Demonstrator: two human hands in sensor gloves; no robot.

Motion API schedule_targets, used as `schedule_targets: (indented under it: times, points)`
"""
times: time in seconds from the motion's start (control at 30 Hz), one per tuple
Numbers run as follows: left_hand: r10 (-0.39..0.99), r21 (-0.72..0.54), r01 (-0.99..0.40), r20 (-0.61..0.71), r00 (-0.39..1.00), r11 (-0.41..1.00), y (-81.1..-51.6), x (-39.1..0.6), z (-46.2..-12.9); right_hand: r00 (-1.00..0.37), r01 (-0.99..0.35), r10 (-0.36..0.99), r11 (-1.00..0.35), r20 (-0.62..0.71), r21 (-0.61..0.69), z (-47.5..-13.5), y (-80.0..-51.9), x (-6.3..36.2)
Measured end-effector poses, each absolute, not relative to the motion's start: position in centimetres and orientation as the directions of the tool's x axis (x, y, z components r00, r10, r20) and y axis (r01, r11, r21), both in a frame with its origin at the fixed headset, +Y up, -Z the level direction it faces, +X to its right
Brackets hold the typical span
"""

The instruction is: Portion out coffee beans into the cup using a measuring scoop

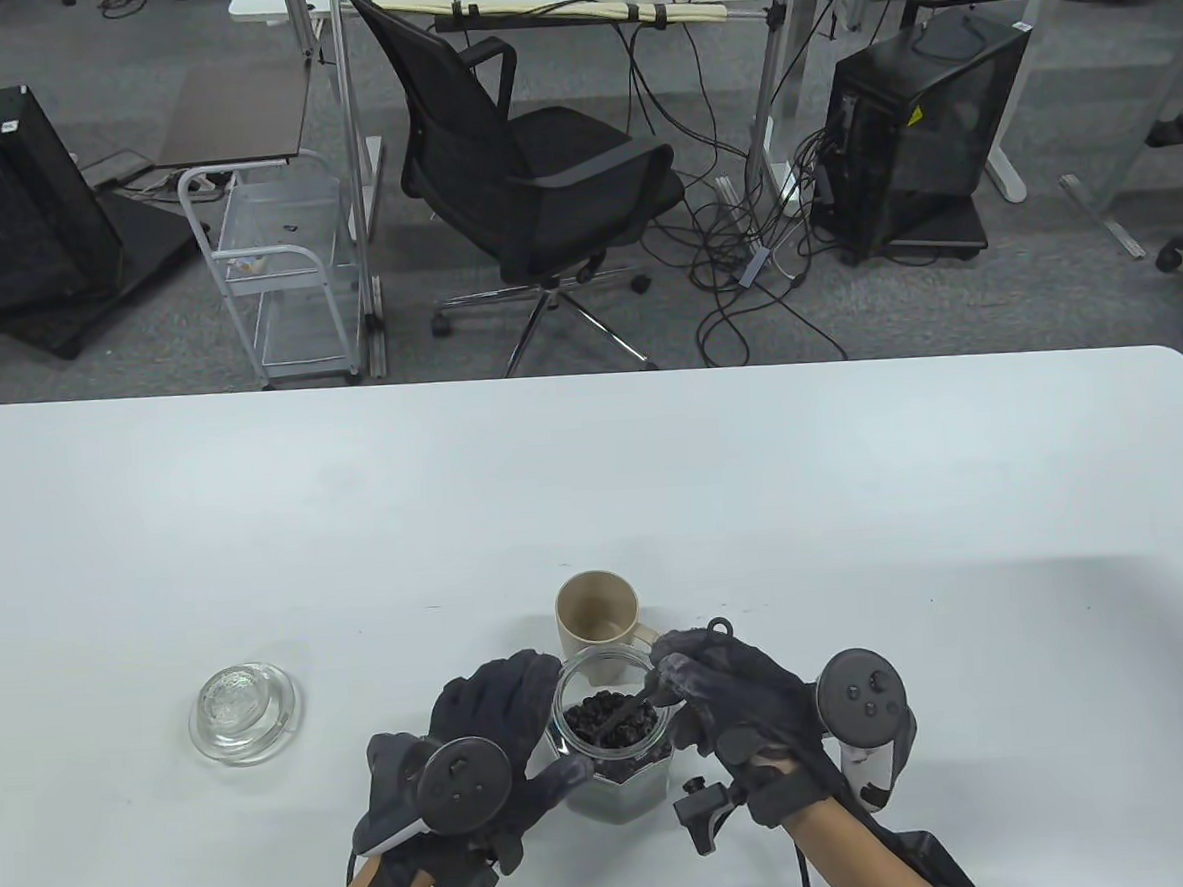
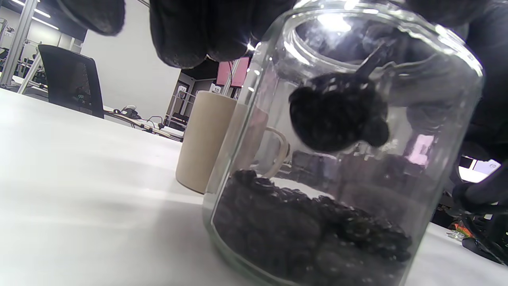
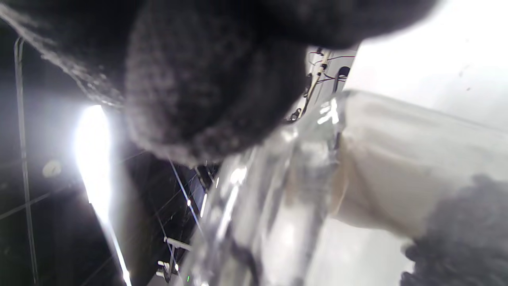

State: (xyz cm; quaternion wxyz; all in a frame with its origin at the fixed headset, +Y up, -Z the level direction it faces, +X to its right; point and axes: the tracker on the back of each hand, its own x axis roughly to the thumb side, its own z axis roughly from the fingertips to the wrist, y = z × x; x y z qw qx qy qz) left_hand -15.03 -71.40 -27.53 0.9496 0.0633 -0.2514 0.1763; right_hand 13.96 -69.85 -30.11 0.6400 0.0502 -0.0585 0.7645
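Left hand (image 1: pixel 494 730) grips the jar (image 1: pixel 616 763); right hand (image 1: pixel 727 686) pinches the scoop (image 1: pixel 623 714), loaded inside.

Table view looks down from the near edge across the table (image 1: pixel 594 483); left wrist view sits low at tabletop level, close against the jar (image 2: pixel 341 159), right wrist view closer still, blurred; all share jar and cup (image 1: pixel 598 615).

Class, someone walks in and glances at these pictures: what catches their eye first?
Near the table's front edge, two black-gloved hands meet at a glass jar of coffee beans: the left hand grips its side, while the right hand holds a scoop heaped with beans inside it. Just behind stands an empty beige cup; the glass lid lies to the left.
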Motion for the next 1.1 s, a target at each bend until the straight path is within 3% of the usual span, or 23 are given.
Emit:
schedule_targets:
  times: [0.33,0.77,1.1]
  points:
    - [0.305,0.03,-0.368,0.5,0.81,0.929,-71.4,-15.0,-27.5,0.067,-0.997,0.996,0.064,-0.065,-0.043,-31.6,-72.6,16.3]
    - [0.308,0.023,-0.368,0.501,0.809,0.929,-71.4,-15.1,-27.5,0.145,-0.986,0.984,0.136,-0.098,-0.099,-32.5,-73.1,17.8]
    - [0.312,0.016,-0.37,0.502,0.806,0.929,-71.4,-15.1,-27.5,0.258,-0.957,0.965,0.249,-0.044,-0.147,-34.4,-71.4,18.4]
